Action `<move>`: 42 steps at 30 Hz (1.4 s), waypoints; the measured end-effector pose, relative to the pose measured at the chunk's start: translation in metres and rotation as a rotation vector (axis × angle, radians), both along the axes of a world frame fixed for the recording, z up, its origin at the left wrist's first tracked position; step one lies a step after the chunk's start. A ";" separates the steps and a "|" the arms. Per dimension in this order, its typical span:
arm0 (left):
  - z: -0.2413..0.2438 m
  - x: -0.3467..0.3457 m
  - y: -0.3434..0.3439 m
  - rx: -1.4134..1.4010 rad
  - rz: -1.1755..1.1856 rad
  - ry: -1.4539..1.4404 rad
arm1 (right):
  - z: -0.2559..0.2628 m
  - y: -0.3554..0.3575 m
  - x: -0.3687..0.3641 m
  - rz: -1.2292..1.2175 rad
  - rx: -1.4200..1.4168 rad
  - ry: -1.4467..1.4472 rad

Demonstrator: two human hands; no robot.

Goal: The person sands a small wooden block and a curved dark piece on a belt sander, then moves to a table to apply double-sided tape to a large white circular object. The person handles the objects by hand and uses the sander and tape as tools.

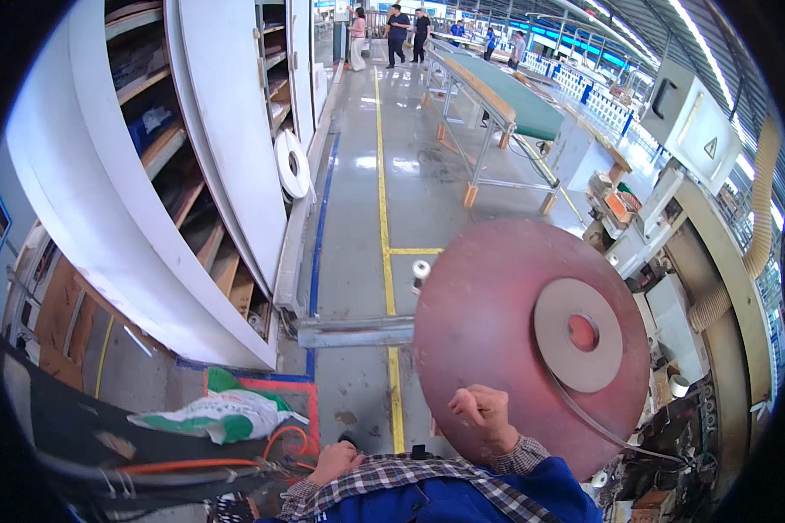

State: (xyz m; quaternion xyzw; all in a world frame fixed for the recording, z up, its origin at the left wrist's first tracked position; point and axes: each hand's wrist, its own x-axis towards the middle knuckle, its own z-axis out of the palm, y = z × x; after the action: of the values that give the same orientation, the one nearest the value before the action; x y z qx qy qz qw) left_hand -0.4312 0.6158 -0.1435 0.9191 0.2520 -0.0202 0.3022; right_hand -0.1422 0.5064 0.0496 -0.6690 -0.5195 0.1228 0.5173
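My right hand point(484, 413) is raised over the near side of a large round dark-red disc point(477, 307). Its fingers are curled in, and nothing shows in them. On the disc's right half lies a grey-brown coil of edge banding point(556, 346) with a hole in its middle. A loose strip point(592, 417) runs from the coil towards the machine point(716, 307) at the right. Low in the view, my left hand point(335, 461) is close to the checked cloth point(392, 474) at my waist. Its fingertips are partly hidden, so its grip is unclear.
White cabinets with shelves point(226, 131) stand at the left. A white and green bag point(235, 415) and an orange hose point(190, 465) lie at the lower left. A metal beam point(356, 332) crosses the aisle. Beyond are a green belt conveyor point(504, 91) and several people point(398, 33).
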 end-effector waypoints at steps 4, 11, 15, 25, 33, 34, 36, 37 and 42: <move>0.034 -0.013 0.101 0.035 0.129 -0.170 | 0.020 0.088 -0.030 0.144 0.035 -0.073; 0.038 0.026 0.225 0.019 0.276 -0.340 | 0.043 0.205 0.010 -0.008 -0.059 -0.234; -0.014 0.055 0.278 -0.309 0.148 -0.214 | 0.041 0.289 0.067 -0.071 0.033 -0.354; 0.016 0.129 0.556 0.013 0.303 -0.178 | 0.068 0.528 0.197 -0.074 0.068 -0.380; -0.005 0.166 0.716 -0.199 0.449 0.058 | 0.034 0.753 0.231 0.309 0.087 -0.420; -0.012 0.177 0.743 -0.223 0.426 0.076 | 0.026 0.783 0.235 0.337 0.071 -0.419; -0.023 0.201 0.802 -0.211 0.352 0.075 | 0.007 0.840 0.241 0.382 0.024 -0.420; -0.028 0.217 0.834 -0.189 0.365 0.072 | -0.002 0.866 0.244 0.392 0.002 -0.368; -0.009 0.309 0.996 -0.082 0.453 -0.023 | -0.032 1.007 0.279 0.423 -0.321 -0.329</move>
State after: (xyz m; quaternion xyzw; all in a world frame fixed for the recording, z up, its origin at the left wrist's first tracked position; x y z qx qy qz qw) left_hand -0.1226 1.6116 -0.1529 0.8262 0.4476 0.0486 0.3388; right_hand 0.1369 1.5129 0.0178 -0.6302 -0.6978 0.1983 0.2769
